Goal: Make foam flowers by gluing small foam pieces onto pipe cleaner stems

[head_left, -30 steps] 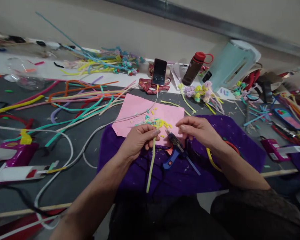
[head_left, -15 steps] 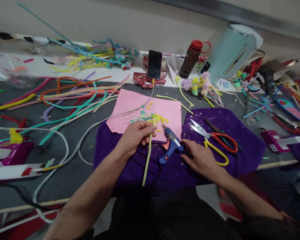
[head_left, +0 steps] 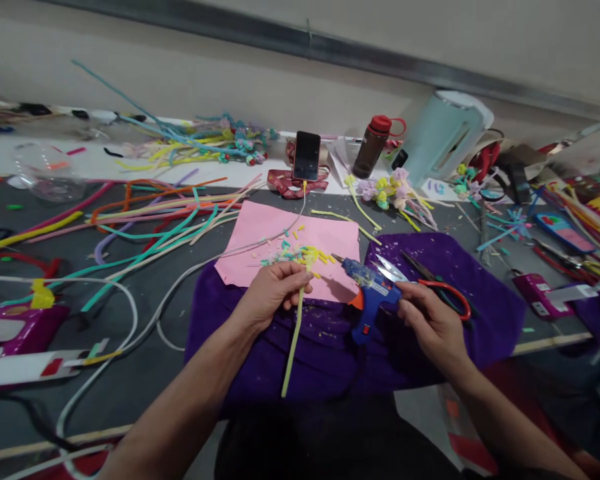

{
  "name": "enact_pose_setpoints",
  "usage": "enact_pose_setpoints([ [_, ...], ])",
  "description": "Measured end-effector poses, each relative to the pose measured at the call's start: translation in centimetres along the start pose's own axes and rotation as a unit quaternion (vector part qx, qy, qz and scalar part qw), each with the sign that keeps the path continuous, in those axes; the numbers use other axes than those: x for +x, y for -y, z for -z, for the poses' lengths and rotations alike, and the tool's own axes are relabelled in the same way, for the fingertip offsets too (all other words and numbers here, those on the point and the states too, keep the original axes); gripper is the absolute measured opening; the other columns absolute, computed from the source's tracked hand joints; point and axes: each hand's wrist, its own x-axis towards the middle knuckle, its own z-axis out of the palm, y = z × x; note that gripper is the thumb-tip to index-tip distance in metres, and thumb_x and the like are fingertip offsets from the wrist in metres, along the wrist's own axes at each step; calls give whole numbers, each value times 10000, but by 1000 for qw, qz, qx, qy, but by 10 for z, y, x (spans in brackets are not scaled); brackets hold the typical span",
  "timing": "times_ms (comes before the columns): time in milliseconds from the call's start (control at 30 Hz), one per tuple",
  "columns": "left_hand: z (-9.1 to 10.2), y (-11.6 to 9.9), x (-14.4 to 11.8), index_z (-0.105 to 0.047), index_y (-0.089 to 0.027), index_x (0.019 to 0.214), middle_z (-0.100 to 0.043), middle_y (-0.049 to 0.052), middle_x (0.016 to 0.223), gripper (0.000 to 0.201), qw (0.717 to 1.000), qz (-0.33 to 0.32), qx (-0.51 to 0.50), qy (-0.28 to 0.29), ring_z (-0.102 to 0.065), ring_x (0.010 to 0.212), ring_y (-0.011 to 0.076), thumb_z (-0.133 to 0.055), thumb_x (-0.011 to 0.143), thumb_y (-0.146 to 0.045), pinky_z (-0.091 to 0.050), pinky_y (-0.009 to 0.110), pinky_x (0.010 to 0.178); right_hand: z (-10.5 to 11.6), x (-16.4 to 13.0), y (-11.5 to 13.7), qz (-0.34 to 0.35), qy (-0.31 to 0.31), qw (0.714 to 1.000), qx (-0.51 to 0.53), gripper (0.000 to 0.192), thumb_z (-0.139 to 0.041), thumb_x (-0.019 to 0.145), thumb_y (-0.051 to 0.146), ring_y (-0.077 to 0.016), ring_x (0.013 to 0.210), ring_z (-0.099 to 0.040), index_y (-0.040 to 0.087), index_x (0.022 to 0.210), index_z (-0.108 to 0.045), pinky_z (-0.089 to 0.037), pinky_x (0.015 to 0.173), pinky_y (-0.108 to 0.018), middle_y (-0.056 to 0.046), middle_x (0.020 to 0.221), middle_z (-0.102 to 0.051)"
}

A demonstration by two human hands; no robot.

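— Pinching the top of a pale yellow-green pipe cleaner, the left hand has its fingers closed around the stem just under a small yellow tuft, so the length hangs down over the purple cloth. Why hold it that high?

— That seems to keep the tufted end steady and turned toward the blue glue gun. The right hand is wrapped around the gun's handle, lifted off the cloth, nozzle pointing left at the tuft but well short of touching it.

— And the pink paper?

— It lies under the working spot, half on the cloth, scattered with yellow and teal pipe-cleaner clippings; likely it serves to catch scraps and glue drips.

— The scissors?

— They lie open on the cloth just behind the right hand, red handle rightward, within easy reach.

— Farther back?

— A phone propped upright against the wall ledge, its cable trailing down across the paper, and a brown bottle with a red cap beside it. Loose long pipe cleaners spread across the left of the table.
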Motion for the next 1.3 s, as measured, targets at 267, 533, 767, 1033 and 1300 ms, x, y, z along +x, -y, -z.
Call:
enact_pose_setpoints([
  [267, 0, 0, 0, -563, -145, 705, -613, -8, 642, 212, 1000, -2, 4, -4, -418, 398, 14, -635, 720, -344, -280, 126, 345, 42, 21, 12, 161, -13, 960, -227, 296, -516, 832, 190, -174, 824, -607, 207, 1127, -545, -462, 704, -278, -52, 960, -634],
  [533, 0, -3, -2, -567, -146, 722, -617, -5, 652, 216, 1000, 5, 11, -11, -430, 405, 19, -635, 710, -351, -290, 130, 351, 36, 22, 17, 162, 2, 964, -212, 244, -490, 852, 215, -178, 829, -617, 210, 1086, -558, -476, 712, -291, -51, 934, -644],
  [767, -2, -4, -3, -568, -155, 704, -617, -10, 633, 215, 1000, 0, 10, -10, -416, 398, 25, -639, 693, -358, -272, 147, 354, 41, 35, 27, 291, 13, 875, -386, 311, -453, 854, 149, -218, 868, -591, 202, 1147, -543, -447, 735, -349, -85, 991, -653],
  [1033, -7, -3, -5, -578, -147, 675, -600, -5, 641, 220, 999, -6, 33, 23, -433, 448, 41, -639, 687, -359, -298, 162, 400, 1, -4, 67, 412, 198, 774, -437, 376, -397, 842, 122, -235, 742, -547, 73, 1198, -508, -403, 553, -353, -138, 1005, -630],
  [1300, -24, 1, -14, -624, -149, 678, -599, 13, 639, 154, 989, -2, 106, 105, -468, 531, 79, -629, 686, -303, -311, 182, 460, -33, -35, 51, 392, 265, 816, -331, 409, -425, 832, 135, -216, 750, -567, 129, 1239, -466, -451, 574, -340, -108, 1011, -618],
])
